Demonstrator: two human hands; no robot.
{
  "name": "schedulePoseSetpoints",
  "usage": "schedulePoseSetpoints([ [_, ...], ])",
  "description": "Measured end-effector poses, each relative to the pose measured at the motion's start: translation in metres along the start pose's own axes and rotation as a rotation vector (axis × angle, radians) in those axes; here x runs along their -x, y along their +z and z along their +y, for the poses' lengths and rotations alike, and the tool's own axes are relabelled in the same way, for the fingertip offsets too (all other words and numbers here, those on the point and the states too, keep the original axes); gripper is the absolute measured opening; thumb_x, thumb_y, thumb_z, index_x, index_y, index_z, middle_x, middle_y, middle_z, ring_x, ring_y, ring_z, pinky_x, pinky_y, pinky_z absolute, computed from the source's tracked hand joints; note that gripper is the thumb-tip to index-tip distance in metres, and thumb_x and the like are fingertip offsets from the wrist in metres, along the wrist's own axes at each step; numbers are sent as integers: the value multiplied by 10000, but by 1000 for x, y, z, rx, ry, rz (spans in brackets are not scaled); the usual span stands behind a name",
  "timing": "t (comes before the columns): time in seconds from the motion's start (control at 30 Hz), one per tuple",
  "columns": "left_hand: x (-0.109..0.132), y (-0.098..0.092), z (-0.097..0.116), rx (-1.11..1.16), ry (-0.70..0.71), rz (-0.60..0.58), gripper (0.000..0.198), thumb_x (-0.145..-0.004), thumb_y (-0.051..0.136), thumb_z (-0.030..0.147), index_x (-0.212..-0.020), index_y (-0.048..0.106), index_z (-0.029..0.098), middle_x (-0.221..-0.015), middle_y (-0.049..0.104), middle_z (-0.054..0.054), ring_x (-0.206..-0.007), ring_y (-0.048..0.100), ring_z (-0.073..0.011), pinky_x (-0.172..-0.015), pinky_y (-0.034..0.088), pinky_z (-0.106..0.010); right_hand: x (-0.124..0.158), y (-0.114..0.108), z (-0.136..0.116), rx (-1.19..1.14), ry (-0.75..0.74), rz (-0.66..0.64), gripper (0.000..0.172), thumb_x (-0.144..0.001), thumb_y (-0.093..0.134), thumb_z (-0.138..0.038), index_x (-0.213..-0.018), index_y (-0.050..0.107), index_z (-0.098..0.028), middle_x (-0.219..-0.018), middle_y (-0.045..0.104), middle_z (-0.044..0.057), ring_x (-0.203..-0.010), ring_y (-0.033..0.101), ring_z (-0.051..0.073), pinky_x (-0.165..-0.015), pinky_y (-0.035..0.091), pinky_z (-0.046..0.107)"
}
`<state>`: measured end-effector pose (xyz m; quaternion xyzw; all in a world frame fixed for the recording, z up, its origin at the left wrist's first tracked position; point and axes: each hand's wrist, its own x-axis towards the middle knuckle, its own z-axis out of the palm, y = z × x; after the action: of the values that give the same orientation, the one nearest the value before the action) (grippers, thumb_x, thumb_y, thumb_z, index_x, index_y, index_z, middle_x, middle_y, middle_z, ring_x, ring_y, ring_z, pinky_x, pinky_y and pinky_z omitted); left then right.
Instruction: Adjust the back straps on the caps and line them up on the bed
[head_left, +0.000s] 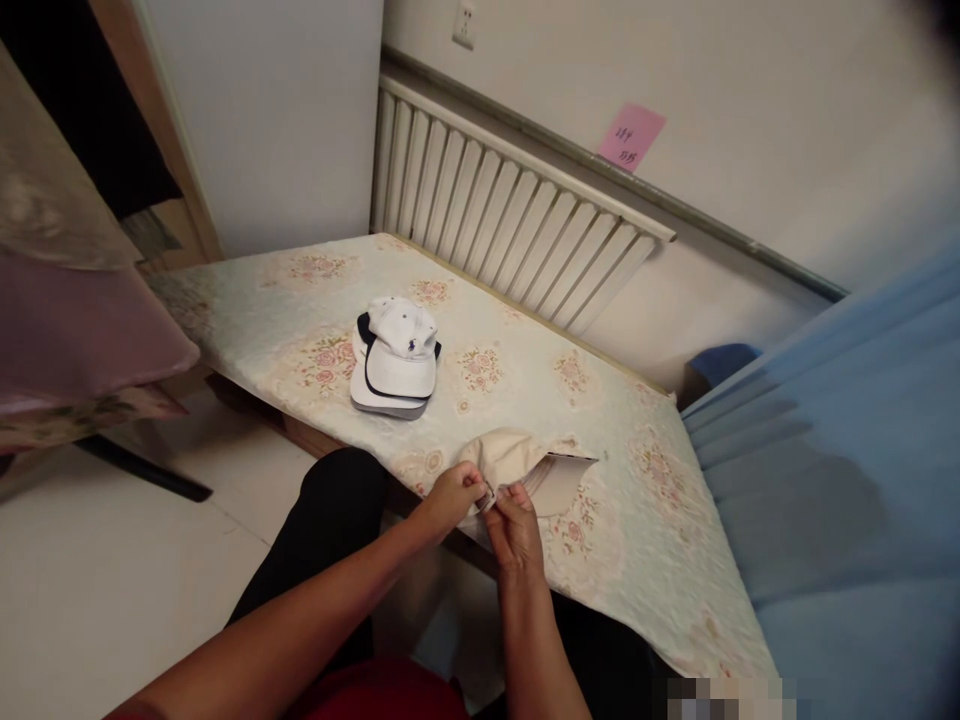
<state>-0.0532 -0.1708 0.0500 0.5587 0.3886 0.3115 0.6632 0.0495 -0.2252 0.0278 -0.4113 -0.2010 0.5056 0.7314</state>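
Left hand [452, 497] and right hand [517, 527] pinch the strap [487, 501] of a beige baseball cap [507, 453], likely adjusting it; steady fingertips seem needed next.

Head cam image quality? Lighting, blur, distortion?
Head view: dim, soft light, no harsh glare on the floral tablecloth; top-right corner dark; blue curtain soft; radiator slanting; fine detail lost where the left hand and right hand pinch the beige cap; pixelated block bottom right.
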Motion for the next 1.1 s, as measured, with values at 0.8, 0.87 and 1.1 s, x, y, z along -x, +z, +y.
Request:
schedulePoseSetpoints([
  [0.8,-4,-1,-9,-167,140,12,95,-706,476,256,-660,499,176,-597,459,47,-591,419,-110,-561,313,-226,2,8,-12,536,-34,263,295,-572,744,-316,-518,495,-168,-436,403,-107,-438,357,57,-419,298,184],
  [0.87,-3,-2,-10,-162,131,7,108,-716,464,267,-661,492,180,-577,455,51,-574,419,-109,-550,315,-224,0,7,-10,472,1,259,281,-566,734,-327,-541,504,-167,-440,430,-103,-427,386,64,-431,345,196],
  [1.1,-1,-11,-10,-95,98,127,119,-717,452,295,-679,487,188,-559,466,51,-554,452,-116,-546,359,-227,-2,9,-24,254,-16,201,295,-558,759,-334,-721,605,-143,-614,631,-15,-535,566,112,-522,463,236],
])
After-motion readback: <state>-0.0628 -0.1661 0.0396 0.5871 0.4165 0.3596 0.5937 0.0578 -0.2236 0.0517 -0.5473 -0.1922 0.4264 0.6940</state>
